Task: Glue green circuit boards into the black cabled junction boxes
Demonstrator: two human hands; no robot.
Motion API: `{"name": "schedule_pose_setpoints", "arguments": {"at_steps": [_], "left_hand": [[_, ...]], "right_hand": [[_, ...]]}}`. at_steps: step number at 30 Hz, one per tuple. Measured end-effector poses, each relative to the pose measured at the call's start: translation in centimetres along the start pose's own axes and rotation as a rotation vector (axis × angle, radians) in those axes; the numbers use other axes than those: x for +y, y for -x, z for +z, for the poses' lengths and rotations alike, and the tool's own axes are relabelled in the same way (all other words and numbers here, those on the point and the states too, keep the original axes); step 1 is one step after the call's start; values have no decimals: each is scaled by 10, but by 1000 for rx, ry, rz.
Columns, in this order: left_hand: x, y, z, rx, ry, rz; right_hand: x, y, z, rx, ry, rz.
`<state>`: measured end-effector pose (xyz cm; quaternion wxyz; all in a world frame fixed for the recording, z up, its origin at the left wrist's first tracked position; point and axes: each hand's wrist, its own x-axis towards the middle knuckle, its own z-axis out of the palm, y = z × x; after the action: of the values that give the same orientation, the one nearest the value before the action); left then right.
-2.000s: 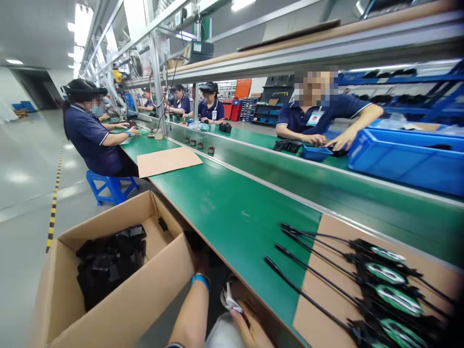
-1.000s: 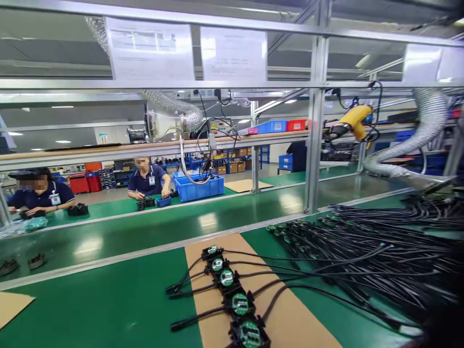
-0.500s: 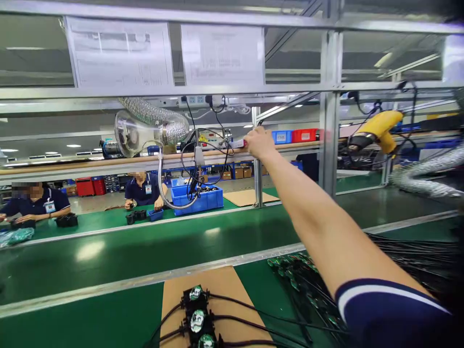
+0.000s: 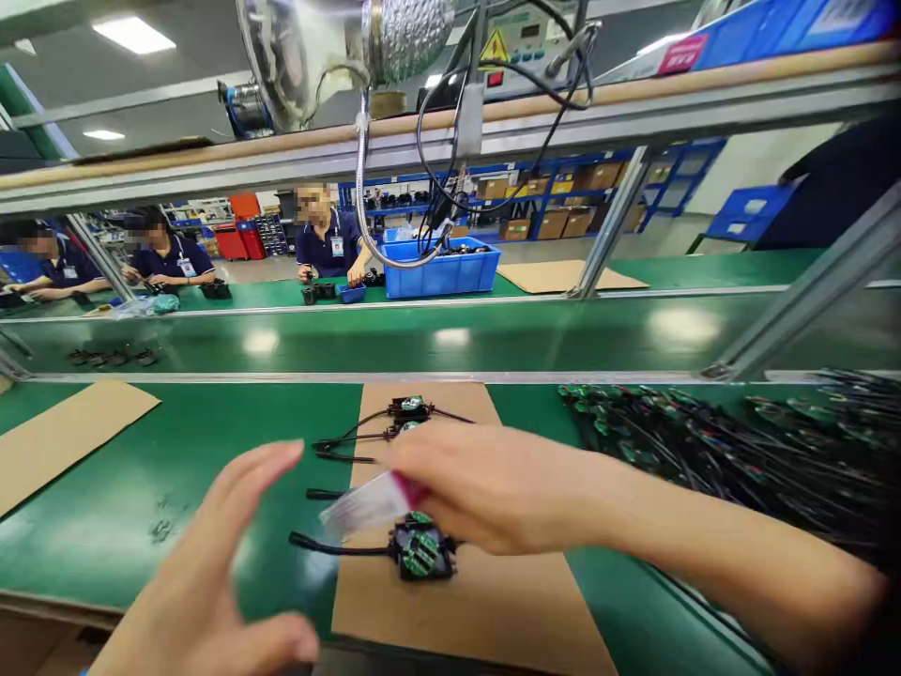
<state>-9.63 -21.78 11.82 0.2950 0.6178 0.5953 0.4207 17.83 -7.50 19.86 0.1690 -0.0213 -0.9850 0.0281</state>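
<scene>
Head view shows you a green table (image 4: 218, 427), a heap of black cables (image 4: 704, 469) at its right side, and a brown cardboard sheet (image 4: 507, 606) lying near the middle. Your left hand (image 4: 236, 549) is spread wide beside the sheet, thumb well away from the fingers, while your right hand (image 4: 479, 483) reaches across the sheet, partly hiding a row of black housings. You have the nearest housing (image 4: 426, 554) on the cardboard below your right hand, which grips a smaller translucent piece (image 4: 366, 507) with a magenta end.
</scene>
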Motion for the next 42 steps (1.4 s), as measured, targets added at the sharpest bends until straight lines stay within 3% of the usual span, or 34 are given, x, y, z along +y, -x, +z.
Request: {"name": "schedule_pose_setpoints", "arguments": {"at_steps": [3,6,9,16,23,26,29,32,36,42], "left_hand": [[-10,-39,11,-155,22,26],[-30,-54,16,-109,122,-72],[-47,-43,11,21,107,-163],[-74,-22,-5,138,-97,-187],[-103,-23,-26,251,-340,-239],[-107,-24,-30,272,-423,-257],[-109,-25,-34,276,-549,-294],[-102,-29,-43,185,-815,-331],[-67,-51,-57,-63,-1380,-374],[-11,-107,-49,-280,-1611,-277]], "right_hand": [[-2,-51,42,-20,-109,-90],[13,-82,64,17,-233,-61],[25,-102,82,14,-367,-129],[38,-143,130,-33,-570,-261],[30,-148,177,295,-598,-278],[24,-148,179,315,-654,-141],[21,-147,181,245,-573,7],[22,-146,190,163,-545,174],[33,-158,209,92,-993,559],[52,-185,233,-50,-1478,797]]}}
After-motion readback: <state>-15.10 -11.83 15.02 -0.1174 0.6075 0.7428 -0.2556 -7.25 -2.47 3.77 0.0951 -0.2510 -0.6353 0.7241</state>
